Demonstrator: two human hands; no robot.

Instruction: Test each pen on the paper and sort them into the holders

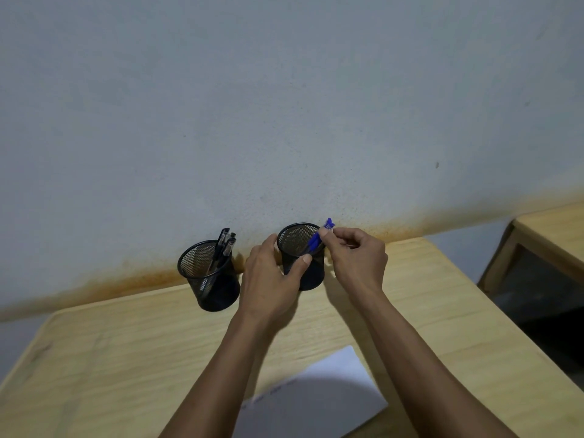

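Head view: right hand [355,257] pinches blue pens [317,237], tips already inside right mesh holder [301,256]. Left hand [271,275] grips holder wall. Pen count unclear, probably two. Advice: steady holder, release low, avoid tipping.

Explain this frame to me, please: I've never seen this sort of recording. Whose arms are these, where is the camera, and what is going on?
There is no machine here. One wide-angle camera, worn on a person's head, looks down at their two bare arms over a wooden desk against a wall. The left hand grips a black mesh holder. The right hand pinches a blue pen, which slants into that holder. A second mesh holder to the left has dark pens in it. A sheet of paper with faint blue marks lies near the person.
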